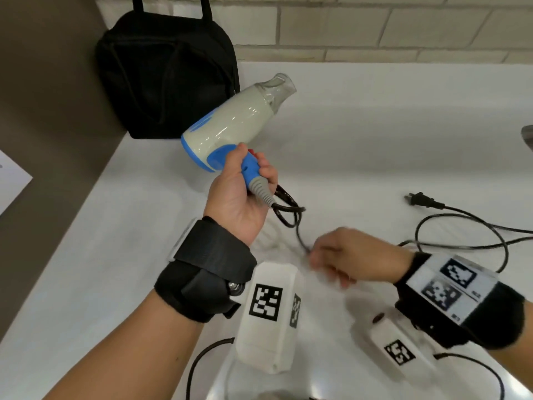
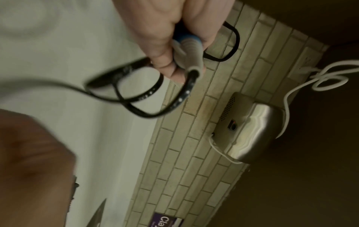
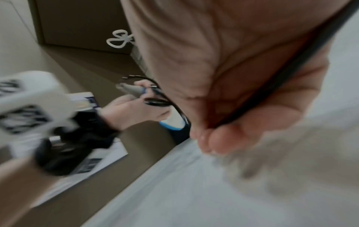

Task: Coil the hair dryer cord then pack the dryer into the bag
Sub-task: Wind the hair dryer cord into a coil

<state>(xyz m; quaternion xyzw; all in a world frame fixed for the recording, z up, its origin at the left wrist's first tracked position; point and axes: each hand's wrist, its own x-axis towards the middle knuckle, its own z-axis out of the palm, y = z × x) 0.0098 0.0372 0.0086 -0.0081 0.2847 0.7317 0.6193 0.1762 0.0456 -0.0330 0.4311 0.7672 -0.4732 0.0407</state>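
A white and blue hair dryer (image 1: 230,125) hangs above the white counter, its nozzle pointing up and right. My left hand (image 1: 245,180) grips its blue handle (image 2: 186,38), with a small loop of the black cord (image 1: 288,209) gathered under the fingers. My right hand (image 1: 340,258), blurred, pinches the cord (image 3: 281,79) lower down, just right of the left wrist. The rest of the cord lies in loose loops (image 1: 461,226) on the counter, ending at the plug (image 1: 419,200). The black bag (image 1: 167,76) stands upright at the back left.
The white counter (image 1: 375,140) meets a brick-tiled wall (image 1: 403,24) behind. Its left edge drops to a brown surface (image 1: 43,140) with a sheet of paper (image 1: 11,180). A metal wall-mounted unit (image 2: 250,130) with a white cable shows in the left wrist view.
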